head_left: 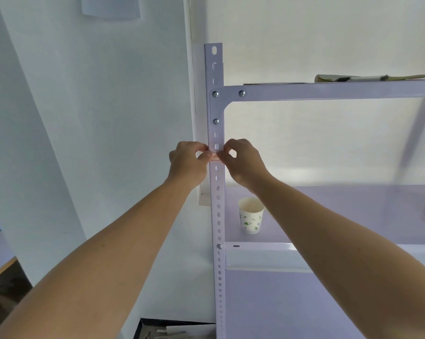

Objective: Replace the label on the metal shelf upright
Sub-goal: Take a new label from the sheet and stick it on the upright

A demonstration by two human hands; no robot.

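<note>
Both hands at upright [217,204]: left hand [187,162] and right hand [243,162] each pinch one edge of small label [214,157], fingers curled.

A paper cup [251,217] stands on the shelf [353,211] near the upright [217,231].

Room's wide open left of the left hand [188,163]; upright [217,206] sits between both hands, paper cup [251,217] below the right hand [244,165].

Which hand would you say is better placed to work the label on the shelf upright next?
Right, marginally: the right hand pinches the label on the upright with its thumb over the face; the left hand pinches only the outer edge.
</note>
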